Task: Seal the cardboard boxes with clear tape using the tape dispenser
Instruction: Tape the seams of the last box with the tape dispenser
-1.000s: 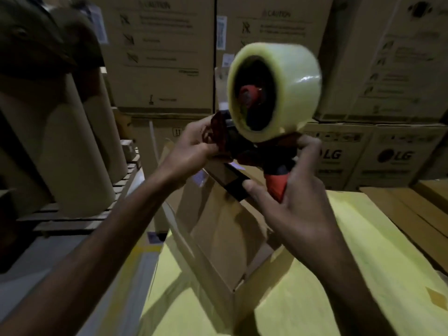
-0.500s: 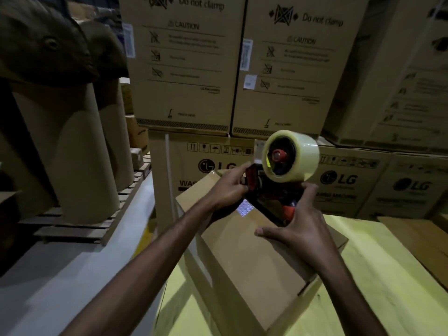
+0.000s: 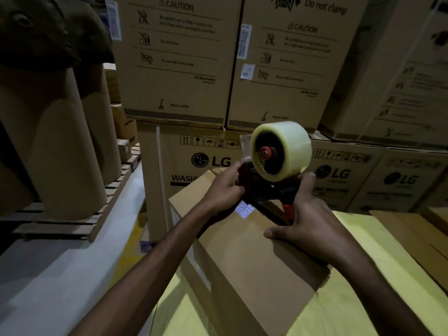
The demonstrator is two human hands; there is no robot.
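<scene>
A plain brown cardboard box (image 3: 244, 258) lies tilted on a yellow surface, its closed top facing me, with a small shiny patch of tape near its far end. A red and black tape dispenser (image 3: 269, 187) carrying a thick roll of clear tape (image 3: 282, 150) sits over the box's far end. My right hand (image 3: 308, 221) grips the dispenser's red handle, with its thumb stretched out on the box top. My left hand (image 3: 224, 190) holds the dispenser's front end at the tape's loose edge.
The yellow surface (image 3: 378, 282) spreads under and to the right of the box. Stacked LG cartons (image 3: 179, 69) form a wall behind. Tall brown paper rolls (image 3: 60, 146) stand on a wooden pallet (image 3: 80, 226) to the left. Grey floor (image 3: 60, 282) runs along the lower left.
The dispenser has come down from close to my face to the box's far end, and the box's top flaps have gone from open to flat. Both hands have kept their hold on it.
</scene>
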